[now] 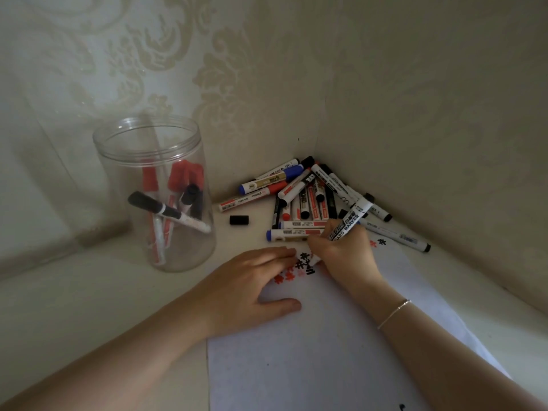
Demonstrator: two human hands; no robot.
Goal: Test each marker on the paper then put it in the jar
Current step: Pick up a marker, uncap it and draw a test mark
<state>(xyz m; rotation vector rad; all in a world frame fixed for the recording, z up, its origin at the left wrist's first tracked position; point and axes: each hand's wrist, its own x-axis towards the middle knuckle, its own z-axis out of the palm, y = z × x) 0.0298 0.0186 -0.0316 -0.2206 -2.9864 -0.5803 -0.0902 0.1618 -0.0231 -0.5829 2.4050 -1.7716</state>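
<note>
My right hand (345, 255) grips a white board marker (351, 219) with its tip down on the white paper (326, 351), among black and red test marks (302, 264). My left hand (252, 287) lies flat on the paper's left part, fingers straight, pressing it down. A clear plastic jar (154, 185) stands open at the left and holds several red and black markers. A heap of several markers (308, 197) lies in the corner behind my hands. A loose black cap (238, 219) lies between jar and heap.
Two wallpapered walls meet right behind the marker heap (314, 137). The pale tabletop (89, 307) runs to the left and in front of the jar. A thin bracelet (394, 313) circles my right wrist.
</note>
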